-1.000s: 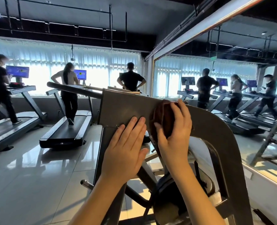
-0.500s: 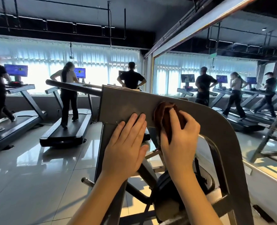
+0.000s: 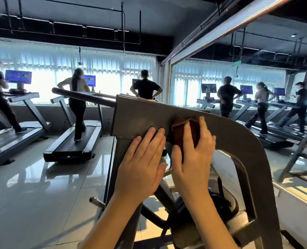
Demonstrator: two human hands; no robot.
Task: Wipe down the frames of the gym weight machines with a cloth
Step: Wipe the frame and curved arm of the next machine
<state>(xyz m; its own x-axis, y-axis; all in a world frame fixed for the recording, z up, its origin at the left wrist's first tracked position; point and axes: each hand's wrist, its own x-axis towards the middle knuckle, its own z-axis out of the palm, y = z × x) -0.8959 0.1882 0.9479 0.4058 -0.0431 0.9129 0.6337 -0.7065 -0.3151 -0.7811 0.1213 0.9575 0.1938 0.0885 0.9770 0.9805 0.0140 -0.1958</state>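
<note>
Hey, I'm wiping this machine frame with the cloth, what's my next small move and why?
Probably slide the right hand and brown cloth rightward along the grey frame, following its downward curve. The cloth is bunched against the top bar beside the flat left hand, and the curve lies just ahead.

The grey metal weight-machine frame (image 3: 136,117) stands dead ahead, the left hand (image 3: 140,169) flat on it at 6 o'clock, the right hand (image 3: 194,159) just beside at 4 o'clock holding the crumpled brown cloth (image 3: 179,133) against the frame, black treadmills (image 3: 73,142) behind at 9 o'clock, a wall mirror (image 3: 248,69) at 2 o'clock.
</note>
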